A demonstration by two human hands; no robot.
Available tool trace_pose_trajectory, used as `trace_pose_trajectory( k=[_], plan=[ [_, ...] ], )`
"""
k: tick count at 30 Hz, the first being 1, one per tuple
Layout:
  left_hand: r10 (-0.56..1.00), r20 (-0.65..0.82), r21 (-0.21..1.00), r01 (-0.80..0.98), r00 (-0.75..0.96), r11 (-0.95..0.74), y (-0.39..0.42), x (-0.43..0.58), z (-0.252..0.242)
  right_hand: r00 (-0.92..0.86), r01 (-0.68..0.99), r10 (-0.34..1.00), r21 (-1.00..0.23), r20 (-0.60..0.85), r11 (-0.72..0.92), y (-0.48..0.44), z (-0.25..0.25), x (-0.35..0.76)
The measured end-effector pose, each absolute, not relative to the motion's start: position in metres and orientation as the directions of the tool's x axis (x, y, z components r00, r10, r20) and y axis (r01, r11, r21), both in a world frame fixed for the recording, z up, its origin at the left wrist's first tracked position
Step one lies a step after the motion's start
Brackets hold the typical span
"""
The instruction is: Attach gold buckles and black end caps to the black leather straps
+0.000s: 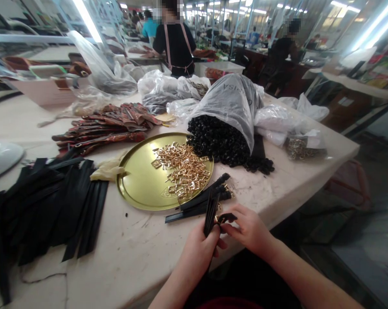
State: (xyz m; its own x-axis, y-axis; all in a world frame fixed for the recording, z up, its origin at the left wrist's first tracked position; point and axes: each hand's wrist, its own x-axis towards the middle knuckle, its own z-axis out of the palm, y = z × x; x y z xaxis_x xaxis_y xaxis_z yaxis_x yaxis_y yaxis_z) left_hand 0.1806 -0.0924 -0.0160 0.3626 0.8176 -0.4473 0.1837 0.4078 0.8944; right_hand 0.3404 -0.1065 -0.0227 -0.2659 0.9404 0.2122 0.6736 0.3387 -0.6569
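Well, from where I stand, the black strips (pixel 210 212) are up in the air, just over the near edge of the desk (pixel 142 262), close in front of the person's body. The left grip (pixel 197 242) is closed around them, thumb uppermost, with their upper ends sticking out toward the round gold tray (pixel 134 171). The right grip (pixel 253 225) looks pinched, thumb against fingertips, on a short curled black end (pixel 228 217), and a glint of gold metal (pixel 217 219) shows between the two; its exact shape is too small to make out. I'd reckon the strips weigh next to nothing and are springy rather than limp: they stand straight above the fist, yet that end bends over in a curve. The surface has a dull sheen, so a loose bundle could slide strip against strip; best held flat and firm near the middle, leaving the tip free for thumb and forefinger. Nothing about the strips looks fragile, though a hard crease might mark them. The gold buckles (pixel 189 171) heaped on the tray seem hard, slick and easily dropped, so I'd take one by its frame, with fingertips only.
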Motion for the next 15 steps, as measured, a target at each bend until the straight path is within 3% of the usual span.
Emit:
trace_pose_trajectory(
  k=[4, 15],
  plan=[
    [0.815, -0.46, 0.887, 0.159, 0.352, 0.432, -0.088, 0.181, -0.017, -0.288, 0.742, 0.916, -0.54, 0.28, 0.398, -0.102, -0.027, 0.337],
    [0.839, -0.423, 0.906, 0.15, 0.342, 0.395, -0.09, 0.18, -0.011, -0.152, 0.804, 0.886, -0.467, 0.438, 0.369, -0.106, -0.035, 0.325]
  ],
)
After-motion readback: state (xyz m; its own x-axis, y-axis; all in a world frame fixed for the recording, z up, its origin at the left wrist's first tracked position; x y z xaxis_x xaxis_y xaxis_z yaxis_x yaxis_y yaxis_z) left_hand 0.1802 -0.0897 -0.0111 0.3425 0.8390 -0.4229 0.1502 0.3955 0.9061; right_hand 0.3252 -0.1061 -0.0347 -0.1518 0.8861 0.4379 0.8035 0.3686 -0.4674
